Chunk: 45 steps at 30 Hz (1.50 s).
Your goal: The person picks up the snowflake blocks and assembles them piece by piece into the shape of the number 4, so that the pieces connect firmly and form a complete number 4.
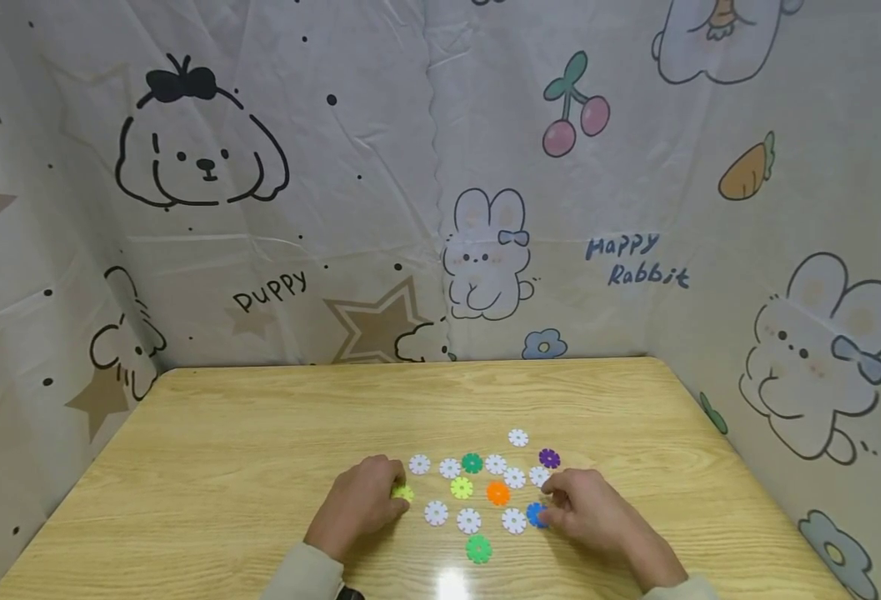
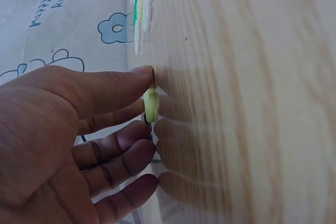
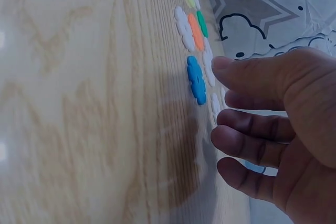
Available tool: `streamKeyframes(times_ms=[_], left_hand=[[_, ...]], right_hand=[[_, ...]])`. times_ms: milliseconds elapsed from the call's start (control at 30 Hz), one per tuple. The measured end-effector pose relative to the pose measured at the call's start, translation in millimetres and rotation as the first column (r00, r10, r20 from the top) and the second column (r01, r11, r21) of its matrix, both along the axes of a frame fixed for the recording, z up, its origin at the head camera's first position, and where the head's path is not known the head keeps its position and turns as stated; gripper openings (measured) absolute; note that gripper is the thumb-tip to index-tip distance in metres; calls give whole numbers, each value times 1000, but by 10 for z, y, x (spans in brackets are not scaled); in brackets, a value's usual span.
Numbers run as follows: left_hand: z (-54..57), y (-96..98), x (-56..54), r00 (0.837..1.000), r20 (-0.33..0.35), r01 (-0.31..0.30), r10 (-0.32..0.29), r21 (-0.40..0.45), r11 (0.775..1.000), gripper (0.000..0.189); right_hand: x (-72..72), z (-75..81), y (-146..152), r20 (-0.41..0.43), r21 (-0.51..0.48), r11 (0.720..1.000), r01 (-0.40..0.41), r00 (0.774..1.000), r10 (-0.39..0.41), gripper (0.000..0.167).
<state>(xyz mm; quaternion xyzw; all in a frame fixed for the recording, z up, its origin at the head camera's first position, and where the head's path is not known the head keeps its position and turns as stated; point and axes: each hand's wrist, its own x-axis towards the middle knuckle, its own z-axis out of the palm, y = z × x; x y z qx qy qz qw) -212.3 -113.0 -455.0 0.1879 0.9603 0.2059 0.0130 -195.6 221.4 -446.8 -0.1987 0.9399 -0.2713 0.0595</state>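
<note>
My left hand (image 1: 365, 500) is at the left end of a group of notched plastic discs, its thumb and index finger pinching the edges of a yellow-green disc (image 2: 151, 105). The other left fingers are loosely bent at the tabletop. My right hand (image 1: 593, 510) hovers with relaxed fingers at the group's right end, by a blue disc (image 3: 196, 81). Its thumb is near that disc but apart from it in the right wrist view. White discs (image 1: 468, 521), an orange disc (image 1: 498, 492), another yellow disc (image 1: 462, 487) and a green disc (image 1: 473, 462) lie flat between the hands.
A light green disc (image 1: 478, 548) lies at the front of the group. At the back right are a purple disc (image 1: 549, 458) and a single white disc (image 1: 518, 437). The wooden table (image 1: 260, 433) meets a printed cloth (image 1: 380, 225) behind and at both sides.
</note>
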Motion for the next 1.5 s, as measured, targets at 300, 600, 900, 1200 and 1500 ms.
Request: streamKeyframes(times_ms=[300,600,900,1200,1500], left_hand=[[9,-2,-8,999,46,-1,1,8,1000,22],[-4,-14,-16,999,42,8,-9,24,1000,25],[-12,-20,-10,1000,20,22,-23,70,997,27],[-14,-28,-36,999,19,49,-51,118,992,30],[-10,-34,-41,997,-4,74,-74,131,989,25]], right_hand=[[4,-65,-25,-14,-6,1000,-29,999,29,33],[-19,-106,-41,-57,30,998,-50,997,51,22],[-34,-83,-73,33,33,999,-12,999,11,19],[-46,-74,-99,105,23,999,27,994,-30,20],[-34,-61,-51,128,-80,996,40,991,-30,24]])
